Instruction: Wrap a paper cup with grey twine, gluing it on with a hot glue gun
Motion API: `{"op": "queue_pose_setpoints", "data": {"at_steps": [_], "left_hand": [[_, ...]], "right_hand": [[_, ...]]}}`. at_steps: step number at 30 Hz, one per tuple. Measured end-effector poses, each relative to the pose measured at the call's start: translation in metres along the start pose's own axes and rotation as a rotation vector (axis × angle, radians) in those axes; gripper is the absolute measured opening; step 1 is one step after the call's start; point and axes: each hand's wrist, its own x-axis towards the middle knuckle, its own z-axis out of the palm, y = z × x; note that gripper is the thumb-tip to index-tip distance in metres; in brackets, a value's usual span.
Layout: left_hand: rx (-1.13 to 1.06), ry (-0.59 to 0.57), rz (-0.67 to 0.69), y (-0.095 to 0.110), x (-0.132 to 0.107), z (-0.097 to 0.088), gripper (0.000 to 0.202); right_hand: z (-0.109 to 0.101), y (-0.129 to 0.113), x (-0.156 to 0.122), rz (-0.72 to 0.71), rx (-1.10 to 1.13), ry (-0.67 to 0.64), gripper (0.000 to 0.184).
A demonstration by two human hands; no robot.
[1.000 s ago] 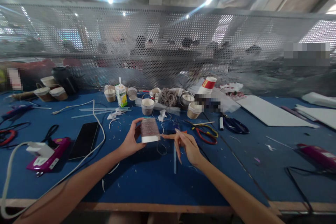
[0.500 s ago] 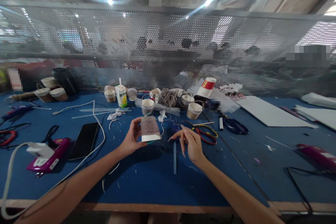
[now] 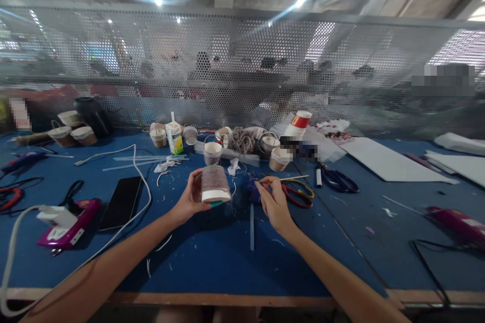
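My left hand (image 3: 190, 196) grips a paper cup (image 3: 215, 184) wrapped in greyish-brown cord, its white rim facing me. The thumb lies under the cup and the fingers reach behind it. To the right, my right hand (image 3: 275, 205) has its fingertips drawn together beside a dark blue glue gun (image 3: 253, 191). What those fingers hold, if anything, is too small to make out. From the glue gun a clear glue stick (image 3: 252, 227) points toward me. Red-and-yellow-handled scissors (image 3: 299, 194) lie just behind the right hand.
Along the back stand several small cord-wrapped cups (image 3: 212, 154), a drink carton (image 3: 175, 137) and a heap of cord (image 3: 243, 140). A phone (image 3: 122, 203) and a purple power strip (image 3: 71, 224) with a white cable lie left. Dark scissors (image 3: 341, 180) and white sheets (image 3: 394, 159) lie right.
My right hand's fingers have gone from spread to drawn together, close to the glue gun. The cup in my left hand has tilted slightly, showing more of its rim.
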Motion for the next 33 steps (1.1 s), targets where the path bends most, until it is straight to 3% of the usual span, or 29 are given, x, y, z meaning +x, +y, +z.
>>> {"op": "queue_pose_setpoints", "data": {"at_steps": [2,5,8,12,16,27,33], "left_hand": [[-0.017,-0.009,-0.015,0.001,0.000,0.001,0.093],[-0.041,-0.032,-0.038,0.001,-0.001,0.001,0.093],[-0.059,-0.056,-0.056,-0.001,-0.003,0.001,0.092],[-0.096,-0.049,-0.084,-0.003,-0.003,0.000,0.089],[-0.112,-0.028,-0.112,-0.004,-0.003,-0.002,0.091],[-0.330,0.053,-0.247,0.010,-0.004,0.003,0.081],[-0.388,0.090,-0.264,0.015,-0.004,0.005,0.080]], "right_hand": [[0.004,-0.006,-0.004,-0.025,-0.068,-0.105,0.028],[0.012,-0.011,-0.010,-0.074,-0.164,-0.379,0.029],[0.018,-0.010,-0.012,-0.143,-0.248,-0.494,0.031],[0.017,-0.006,-0.009,-0.185,-0.299,-0.470,0.040],[0.015,-0.007,-0.009,-0.164,-0.307,-0.427,0.035],[0.009,-0.014,-0.006,-0.174,-0.366,-0.459,0.022],[0.009,-0.012,-0.007,-0.089,-0.382,-0.532,0.024]]}}
